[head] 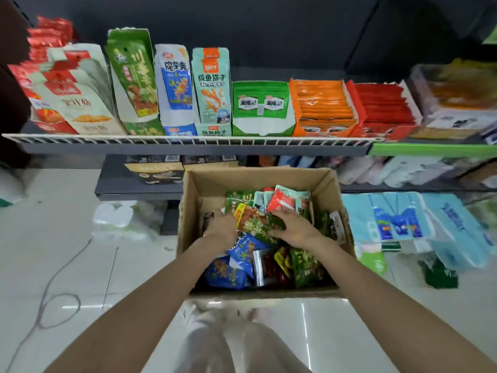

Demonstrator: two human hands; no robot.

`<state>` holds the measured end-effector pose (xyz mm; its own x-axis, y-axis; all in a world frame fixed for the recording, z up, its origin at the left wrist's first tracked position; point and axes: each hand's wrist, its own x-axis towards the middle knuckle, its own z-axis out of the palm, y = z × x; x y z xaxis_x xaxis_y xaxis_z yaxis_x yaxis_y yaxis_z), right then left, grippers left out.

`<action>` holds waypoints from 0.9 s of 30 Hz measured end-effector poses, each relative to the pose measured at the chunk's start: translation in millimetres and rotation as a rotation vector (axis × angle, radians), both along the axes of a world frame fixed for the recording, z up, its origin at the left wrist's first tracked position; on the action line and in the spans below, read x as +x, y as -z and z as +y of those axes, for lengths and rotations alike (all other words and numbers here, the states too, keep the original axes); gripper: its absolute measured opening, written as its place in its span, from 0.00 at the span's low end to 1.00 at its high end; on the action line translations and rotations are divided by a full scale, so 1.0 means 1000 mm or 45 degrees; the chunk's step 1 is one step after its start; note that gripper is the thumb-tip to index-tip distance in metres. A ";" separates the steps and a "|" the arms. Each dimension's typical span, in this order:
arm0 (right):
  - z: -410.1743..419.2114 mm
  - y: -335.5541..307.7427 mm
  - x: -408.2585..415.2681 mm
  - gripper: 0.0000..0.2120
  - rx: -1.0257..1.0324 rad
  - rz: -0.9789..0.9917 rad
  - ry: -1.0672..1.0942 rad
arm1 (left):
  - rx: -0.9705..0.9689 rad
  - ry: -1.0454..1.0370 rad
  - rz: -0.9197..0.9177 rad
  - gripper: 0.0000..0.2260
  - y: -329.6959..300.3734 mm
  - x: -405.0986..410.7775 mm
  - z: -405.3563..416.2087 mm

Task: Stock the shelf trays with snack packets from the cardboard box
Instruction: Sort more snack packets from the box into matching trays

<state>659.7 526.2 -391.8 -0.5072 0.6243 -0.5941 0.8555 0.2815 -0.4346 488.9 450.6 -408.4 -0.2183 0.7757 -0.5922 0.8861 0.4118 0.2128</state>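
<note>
Both forearms are reaching down from the near edge into the cardboard box, which is sitting open on the floor right under the shelf. Left hand and right hand are together grasping one green snack packet, fingers curling around its two ends, likely to lift it flat out of the pile. Whether the left fingers are fully closing on it, I cannot tell; they are partly hidden. More packets are lying loose and jumbled in the box, blue ones nearer, a red one farther, so the held one is probably being picked off the top.

Shelf trays are standing in a row above, behind a wire rail; the green tray at left looks like the match. Box walls are hemming the hands in at the sides; open room is straight up, then forward over the rail. Floor at left is carrying a loose cable.
</note>
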 end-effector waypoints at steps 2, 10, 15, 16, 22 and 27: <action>0.000 0.007 0.000 0.33 0.026 -0.046 -0.045 | 0.060 -0.133 0.040 0.13 0.008 0.002 -0.006; -0.005 0.020 -0.015 0.26 0.273 -0.322 -0.136 | 0.349 -0.575 -0.101 0.11 -0.006 0.000 -0.018; -0.002 0.020 -0.019 0.30 0.307 -0.340 -0.173 | 0.594 -0.698 -0.092 0.07 -0.033 -0.009 -0.025; -0.003 0.021 -0.021 0.31 0.354 -0.306 -0.226 | 0.639 -0.677 -0.092 0.06 -0.038 -0.011 -0.027; 0.000 0.021 -0.033 0.32 0.190 -0.111 -0.556 | 0.751 -0.609 -0.130 0.02 -0.053 -0.026 -0.035; -0.007 0.018 -0.037 0.12 0.374 -0.133 -0.456 | 0.821 -0.729 -0.174 0.03 -0.064 -0.030 -0.044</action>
<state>623.1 518.8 -409.6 -0.6682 0.5704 -0.4776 0.7172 0.6646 -0.2095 459.3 406.3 -344.7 -0.6362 0.7613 -0.1251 0.5295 0.5487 0.6470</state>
